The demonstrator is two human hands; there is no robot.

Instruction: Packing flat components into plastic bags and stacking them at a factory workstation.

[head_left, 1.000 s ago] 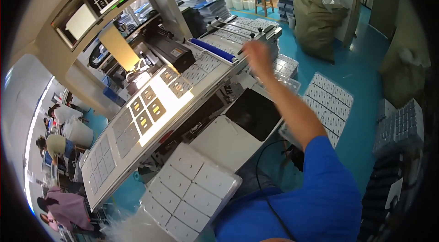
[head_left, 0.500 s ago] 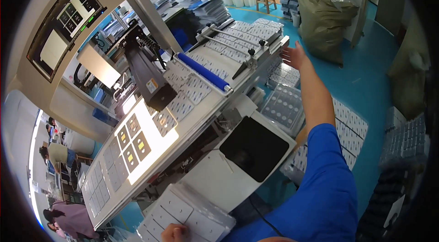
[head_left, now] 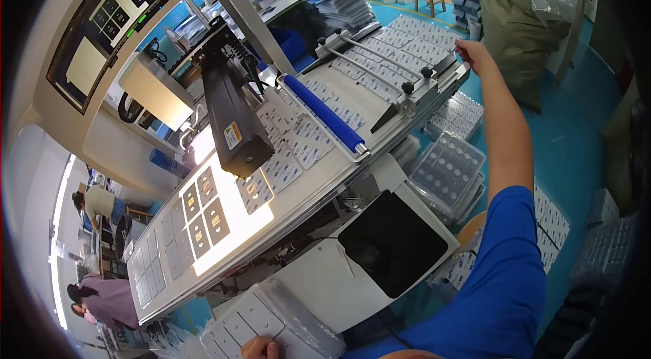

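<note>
Glossy blue roller (head_left: 324, 113) on matt metal conveyor (head_left: 352, 155); clear plastic blister trays (head_left: 447, 172); smooth black glass panel (head_left: 393, 242).

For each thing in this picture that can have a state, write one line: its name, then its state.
right hand: stretched out, at the conveyor's far end
left hand: resting on a stack of white trays
monitor: on
light panel: lit
blue roller: lying across the conveyor
</note>
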